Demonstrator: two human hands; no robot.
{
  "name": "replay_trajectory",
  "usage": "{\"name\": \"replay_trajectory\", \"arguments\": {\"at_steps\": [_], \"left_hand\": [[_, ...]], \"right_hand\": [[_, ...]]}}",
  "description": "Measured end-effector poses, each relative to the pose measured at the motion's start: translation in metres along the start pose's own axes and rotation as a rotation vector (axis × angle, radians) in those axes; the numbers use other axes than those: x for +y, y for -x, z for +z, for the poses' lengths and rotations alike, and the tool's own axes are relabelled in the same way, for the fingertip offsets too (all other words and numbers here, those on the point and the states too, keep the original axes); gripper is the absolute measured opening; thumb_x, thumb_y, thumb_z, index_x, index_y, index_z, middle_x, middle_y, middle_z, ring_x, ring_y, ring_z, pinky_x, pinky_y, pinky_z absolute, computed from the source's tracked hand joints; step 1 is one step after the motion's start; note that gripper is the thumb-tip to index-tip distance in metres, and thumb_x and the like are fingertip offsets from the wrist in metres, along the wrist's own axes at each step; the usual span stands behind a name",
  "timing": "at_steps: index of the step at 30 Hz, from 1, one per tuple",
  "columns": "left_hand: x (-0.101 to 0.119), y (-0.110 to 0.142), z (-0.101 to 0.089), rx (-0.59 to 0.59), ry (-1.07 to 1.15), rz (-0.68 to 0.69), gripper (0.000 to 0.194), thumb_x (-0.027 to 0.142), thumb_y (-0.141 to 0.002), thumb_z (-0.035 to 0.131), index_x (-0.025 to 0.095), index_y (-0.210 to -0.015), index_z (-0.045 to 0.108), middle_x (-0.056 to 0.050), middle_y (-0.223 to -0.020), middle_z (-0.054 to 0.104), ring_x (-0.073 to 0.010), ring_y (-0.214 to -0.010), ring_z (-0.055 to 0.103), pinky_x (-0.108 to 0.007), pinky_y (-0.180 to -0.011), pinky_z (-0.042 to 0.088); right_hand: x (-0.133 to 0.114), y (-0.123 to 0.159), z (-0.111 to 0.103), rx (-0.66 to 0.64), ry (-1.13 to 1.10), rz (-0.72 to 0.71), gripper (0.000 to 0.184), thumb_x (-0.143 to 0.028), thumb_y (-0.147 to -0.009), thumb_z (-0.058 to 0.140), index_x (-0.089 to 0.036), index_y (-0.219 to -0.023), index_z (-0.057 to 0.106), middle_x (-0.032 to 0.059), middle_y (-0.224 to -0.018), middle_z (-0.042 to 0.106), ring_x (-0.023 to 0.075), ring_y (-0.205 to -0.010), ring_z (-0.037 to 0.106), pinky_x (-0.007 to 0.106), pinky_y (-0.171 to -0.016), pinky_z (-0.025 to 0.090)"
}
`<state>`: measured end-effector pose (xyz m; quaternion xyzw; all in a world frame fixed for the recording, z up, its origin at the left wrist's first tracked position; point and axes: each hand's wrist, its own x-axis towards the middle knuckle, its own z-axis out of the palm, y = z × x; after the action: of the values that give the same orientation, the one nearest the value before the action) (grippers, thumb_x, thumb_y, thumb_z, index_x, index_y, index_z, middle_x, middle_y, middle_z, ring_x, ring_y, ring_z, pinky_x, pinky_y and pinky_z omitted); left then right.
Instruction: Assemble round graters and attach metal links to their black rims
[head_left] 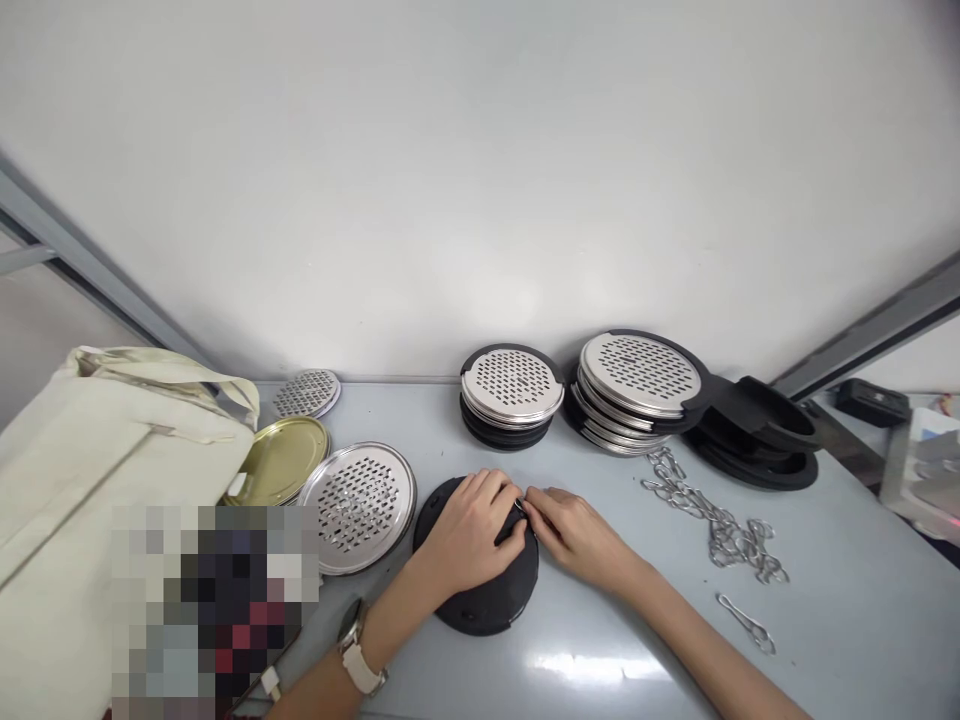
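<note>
A round black disc [487, 600] lies on the grey table in front of me. My left hand [480, 525] lies over its upper part, fingers bent and gripping it near the right edge. My right hand [574, 530] is at that same edge, thumb and fingers pinched together on a small metal wire clip [518, 504]. Only a bit of the clip shows between the two hands; the fingers hide the rest. To the right, a loose wire clip [746, 623] lies apart from a pile of similar clips [731, 540].
Left of the disc are a perforated metal plate [360, 508], a gold-coloured lid [289, 460] and a cream bag [97, 450]. Along the wall stand a smaller stack of perforated plates [514, 385], a taller stack [641, 375] and black round holders [757, 440]. A small perforated disc [306, 393] sits at back left.
</note>
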<state>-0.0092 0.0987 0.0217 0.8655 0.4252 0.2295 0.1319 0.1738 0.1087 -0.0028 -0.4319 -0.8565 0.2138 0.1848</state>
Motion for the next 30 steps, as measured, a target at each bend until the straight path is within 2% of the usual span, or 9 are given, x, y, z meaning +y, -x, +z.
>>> {"name": "replay_trajectory", "arguments": {"at_steps": [22,30], "left_hand": [[0.0004,0.0005,0.0004,0.001,-0.001,0.012,0.013,0.018,-0.082,0.050,0.019,-0.094,0.052,-0.005,-0.092,0.053,-0.0208,-0.091,0.052,-0.036,-0.081,0.045],[0.0007,0.0003,-0.0002,-0.035,0.011,0.004,0.010,0.017,-0.082,0.049,0.018,-0.092,0.052,-0.005,-0.094,0.053,-0.0213,-0.092,0.050,-0.036,-0.082,0.044]], "right_hand": [[-0.0013,0.0008,-0.0018,-0.019,-0.001,-0.008,0.013,-0.018,-0.086,0.042,-0.021,-0.073,0.040,-0.0024,-0.062,0.047,0.0134,-0.059,0.044,0.024,-0.055,0.033],[-0.0002,0.0019,-0.0007,-0.023,0.016,-0.003,0.014,-0.014,-0.082,0.043,-0.021,-0.071,0.037,-0.0029,-0.062,0.045,0.0133,-0.060,0.044,0.024,-0.056,0.032]]}}
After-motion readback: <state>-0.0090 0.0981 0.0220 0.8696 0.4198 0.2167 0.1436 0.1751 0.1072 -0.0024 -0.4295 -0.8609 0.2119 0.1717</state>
